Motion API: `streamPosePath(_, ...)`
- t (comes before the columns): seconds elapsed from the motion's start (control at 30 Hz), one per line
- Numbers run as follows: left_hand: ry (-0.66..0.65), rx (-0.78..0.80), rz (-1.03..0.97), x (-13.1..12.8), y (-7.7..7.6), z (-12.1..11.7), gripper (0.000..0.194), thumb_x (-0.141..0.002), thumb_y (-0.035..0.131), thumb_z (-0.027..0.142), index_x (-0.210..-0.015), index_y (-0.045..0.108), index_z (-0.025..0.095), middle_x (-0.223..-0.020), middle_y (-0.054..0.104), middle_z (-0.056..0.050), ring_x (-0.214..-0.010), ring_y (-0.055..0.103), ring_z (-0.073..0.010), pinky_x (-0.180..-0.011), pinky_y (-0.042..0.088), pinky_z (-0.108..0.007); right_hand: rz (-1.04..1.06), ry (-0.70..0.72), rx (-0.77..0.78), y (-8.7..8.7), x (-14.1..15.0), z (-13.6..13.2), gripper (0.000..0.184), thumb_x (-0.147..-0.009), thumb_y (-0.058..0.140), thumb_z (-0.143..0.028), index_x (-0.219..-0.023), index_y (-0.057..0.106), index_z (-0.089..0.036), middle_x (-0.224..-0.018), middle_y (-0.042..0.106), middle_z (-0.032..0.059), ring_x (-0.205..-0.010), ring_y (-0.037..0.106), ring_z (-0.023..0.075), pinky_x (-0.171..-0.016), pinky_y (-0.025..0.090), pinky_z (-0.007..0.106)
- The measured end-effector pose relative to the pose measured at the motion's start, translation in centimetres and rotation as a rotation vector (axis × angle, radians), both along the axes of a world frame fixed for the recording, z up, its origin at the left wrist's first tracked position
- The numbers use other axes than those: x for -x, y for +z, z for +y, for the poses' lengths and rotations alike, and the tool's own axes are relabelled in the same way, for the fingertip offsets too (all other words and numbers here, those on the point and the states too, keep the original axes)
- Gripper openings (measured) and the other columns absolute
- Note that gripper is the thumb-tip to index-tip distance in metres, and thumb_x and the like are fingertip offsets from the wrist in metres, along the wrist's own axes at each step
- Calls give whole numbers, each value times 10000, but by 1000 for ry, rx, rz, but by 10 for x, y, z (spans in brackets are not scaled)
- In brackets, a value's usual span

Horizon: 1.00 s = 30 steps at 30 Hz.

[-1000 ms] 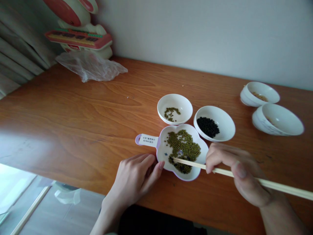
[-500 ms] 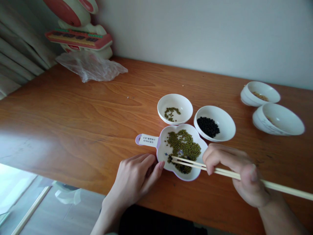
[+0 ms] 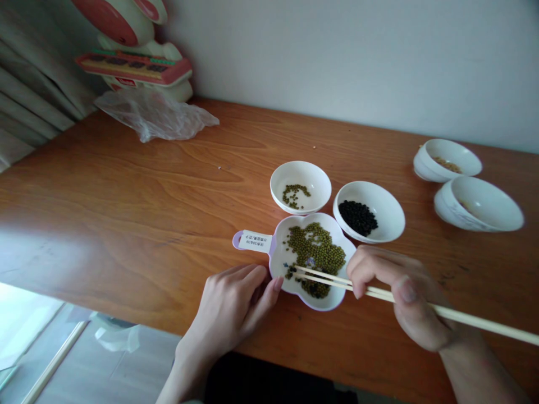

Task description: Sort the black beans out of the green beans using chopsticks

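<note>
A pair of pale wooden chopsticks is held in my right hand, closed around their middle. Their tips, slightly parted, reach dark beans at the near left of a white flower-shaped dish with a lilac rim and labelled handle. Green mung beans cover much of its floor, with black beans mixed in at the near side. My left hand rests on the table with curled fingers, its thumb and fingers at the dish's near left rim. The left fingertips are partly hidden.
Behind the dish stand a white bowl with some mung beans and another bowl with black beans. Two more bowls are at the right. A plastic bag lies before a rabbit-shaped toy keyboard at the back left.
My right thumb has shifted left along the chopsticks, and their tips sit slightly farther apart. My left hand and the dish have stayed in place.
</note>
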<state>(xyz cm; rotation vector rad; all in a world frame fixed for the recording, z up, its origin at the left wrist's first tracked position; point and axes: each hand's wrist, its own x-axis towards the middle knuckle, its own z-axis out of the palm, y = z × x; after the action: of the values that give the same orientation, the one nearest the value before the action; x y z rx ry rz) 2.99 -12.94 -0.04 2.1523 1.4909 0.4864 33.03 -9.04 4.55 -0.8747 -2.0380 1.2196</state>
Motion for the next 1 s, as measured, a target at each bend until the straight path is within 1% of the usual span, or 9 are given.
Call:
streamPosePath(0.2, 2, 7, 7, 0, 1, 0, 377, -1089, 471, 399, -767, 523, 211, -729, 629, 10, -616, 560, -134, -611, 355, -270, 24, -46, -5, 1, 1, -1, 597, -1092, 267, -611, -825, 625, -214, -783, 616, 40, -731, 582, 181, -686, 418, 343)
streamPosePath(0.3, -2, 8, 15, 0, 1, 0, 376, -1090, 467, 398, -768, 524, 210, -730, 631, 8, -615, 562, -134, -608, 353, -270, 54, -64, 4, -1, 0, -1, 600, -1089, 266, -610, -827, 640, -221, -782, 615, 41, -724, 575, 186, -678, 410, 345)
streamPosePath(0.43, 2, -12, 20, 0, 1, 0, 382, -1088, 469, 396, -757, 519, 210, -715, 623, 12, -598, 547, -130, -597, 346, -271, 103, -62, 38, -4, -2, -2, 644, -1053, 255, -695, -847, 649, -229, -801, 614, 47, -722, 563, 201, -674, 396, 355)
streamPosePath(0.5, 5, -16, 20, 0, 1, 1, 384, -1087, 470, 393, -753, 515, 211, -708, 617, 14, -594, 539, -129, -596, 343, -273, 106, -56, 62, -5, -2, -3, 673, -1023, 260, -756, -850, 646, -232, -803, 615, 47, -731, 566, 209, -684, 397, 361)
streamPosePath(0.57, 1, -12, 19, 0, 1, 1, 382, -1088, 470, 393, -756, 518, 211, -708, 615, 15, -594, 538, -130, -598, 342, -275, 96, -56, 82, -6, -2, -3, 679, -1011, 263, -776, -856, 641, -234, -807, 617, 47, -743, 568, 214, -693, 400, 366)
streamPosePath(0.67, 2, -7, 18, -1, 1, 0, 378, -1088, 470, 394, -763, 528, 211, -716, 621, 13, -603, 550, -132, -602, 346, -278, 81, -42, 86, -9, -1, -3, 653, -1030, 254, -736, -868, 633, -230, -819, 620, 53, -753, 566, 217, -697, 403, 368)
streamPosePath(0.83, 2, -8, 13, 0, 1, 0, 380, -1087, 476, 394, -757, 523, 210, -715, 623, 14, -601, 551, -130, -600, 345, -276, 83, -42, 45, -12, 0, -2, 601, -1078, 241, -624, -866, 631, -219, -805, 608, 65, -746, 562, 218, -699, 421, 367)
streamPosePath(1.0, 2, -7, 20, 0, 1, 0, 375, -1086, 475, 391, -764, 531, 209, -723, 633, 8, -606, 557, -132, -600, 349, -270, 117, -55, 30, -11, -1, -2, 583, -1079, 271, -605, -849, 647, -223, -786, 604, 61, -735, 572, 217, -684, 429, 366)
